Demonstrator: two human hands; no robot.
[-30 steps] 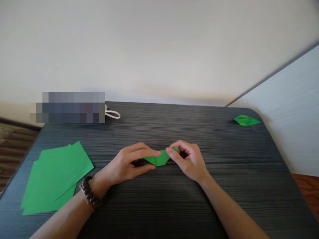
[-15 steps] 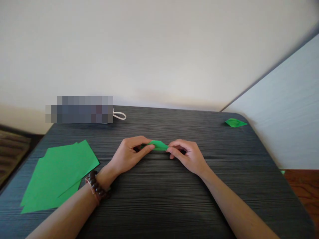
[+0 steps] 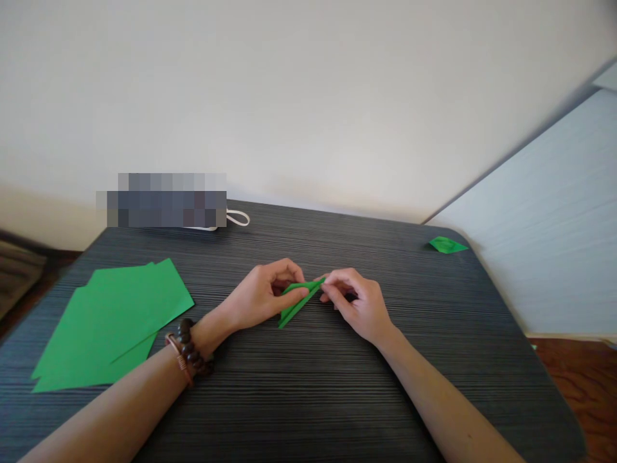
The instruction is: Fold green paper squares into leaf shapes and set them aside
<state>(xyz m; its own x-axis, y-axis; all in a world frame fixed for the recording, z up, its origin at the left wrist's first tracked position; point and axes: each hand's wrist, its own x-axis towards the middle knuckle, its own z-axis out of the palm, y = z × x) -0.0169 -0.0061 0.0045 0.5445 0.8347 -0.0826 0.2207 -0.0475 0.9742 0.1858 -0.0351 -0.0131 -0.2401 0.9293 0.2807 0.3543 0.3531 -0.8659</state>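
Note:
A small folded piece of green paper is held just above the middle of the dark striped table. It is narrow and slants from upper right down to lower left. My left hand, with a dark bead bracelet on the wrist, pinches its middle with curled fingers. My right hand pinches its upper right tip between thumb and fingers. Both hands are closed on the paper.
A stack of flat green paper sheets lies at the table's left. A finished small green folded piece sits at the far right corner. A blurred object with a white loop lies at the back edge. A pale wall panel borders the right.
The folded paper has turned from lying level between my hands to slanting down to the left, and looks narrower. Both hands kept hold of it. The camera shifted a little.

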